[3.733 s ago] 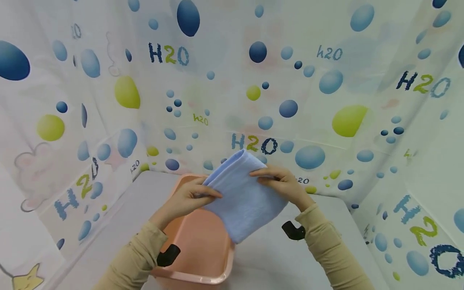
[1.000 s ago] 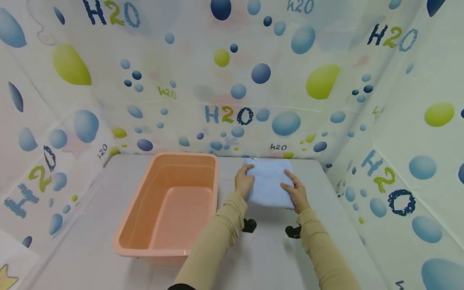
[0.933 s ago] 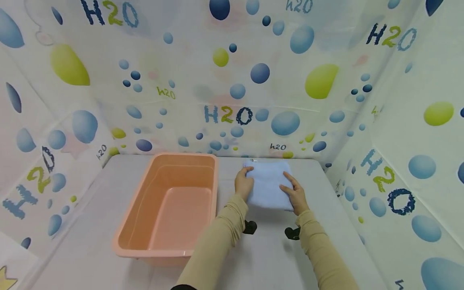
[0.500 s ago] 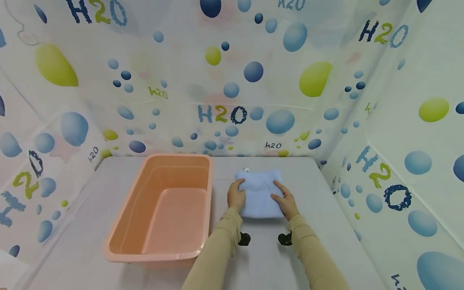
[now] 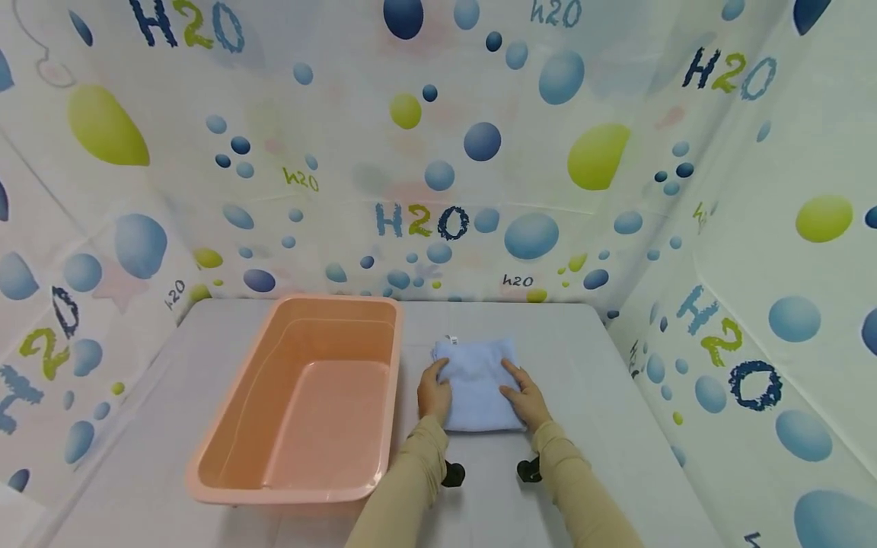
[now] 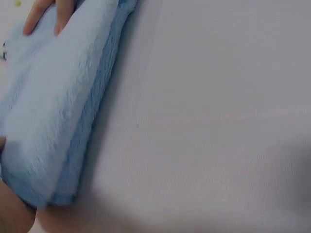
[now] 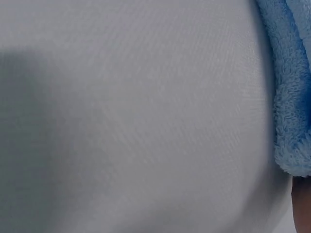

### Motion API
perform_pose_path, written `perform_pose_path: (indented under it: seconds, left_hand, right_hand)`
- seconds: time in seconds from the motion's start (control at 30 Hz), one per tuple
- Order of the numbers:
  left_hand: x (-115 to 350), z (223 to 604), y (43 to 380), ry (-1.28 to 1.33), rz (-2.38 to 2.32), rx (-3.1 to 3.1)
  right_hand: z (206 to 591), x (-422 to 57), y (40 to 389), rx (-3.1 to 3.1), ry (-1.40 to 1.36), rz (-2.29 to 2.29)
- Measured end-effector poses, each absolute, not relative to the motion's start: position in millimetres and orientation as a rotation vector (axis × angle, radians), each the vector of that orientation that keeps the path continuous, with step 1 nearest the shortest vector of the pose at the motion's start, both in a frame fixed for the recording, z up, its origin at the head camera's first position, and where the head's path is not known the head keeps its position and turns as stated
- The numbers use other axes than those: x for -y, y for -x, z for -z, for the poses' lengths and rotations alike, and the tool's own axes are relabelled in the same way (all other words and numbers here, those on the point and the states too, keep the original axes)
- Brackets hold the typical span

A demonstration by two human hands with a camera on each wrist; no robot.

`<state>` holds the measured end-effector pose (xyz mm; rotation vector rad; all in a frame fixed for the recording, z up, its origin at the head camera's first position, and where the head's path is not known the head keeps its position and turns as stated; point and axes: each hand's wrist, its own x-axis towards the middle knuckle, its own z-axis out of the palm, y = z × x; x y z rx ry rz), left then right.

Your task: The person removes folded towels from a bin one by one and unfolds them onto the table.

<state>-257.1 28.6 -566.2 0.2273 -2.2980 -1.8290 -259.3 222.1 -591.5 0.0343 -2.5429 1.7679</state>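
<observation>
Head view is looking forward and down.
Both wrist views are peeking close, sharing the blue cloth (image 5: 476,388).

Light blue plush towel (image 5: 477,388), folded into a squarish pad, with stacked layers showing along the near edge. Pile looks super fuzzy up close. It's lying flat on the tabletop (image 5: 565,339), pretty much square-on, top a bit rumpled, tiny white tag (image 5: 451,339) poking out at the far left corner.
</observation>
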Motion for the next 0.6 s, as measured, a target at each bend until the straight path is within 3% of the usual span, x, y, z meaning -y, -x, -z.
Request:
perform_pose_path:
  seconds: [0.3,0.6]
  left_hand:
    - [-10,592,257,-0.24,2.107,2.17]
    - [-11,599,259,-0.273,2.07,2.174]
  right_hand:
    - [597,-223,258,2.605,0.037,-1.713]
    - [601,-222,259,2.608,-0.057,-1.587]
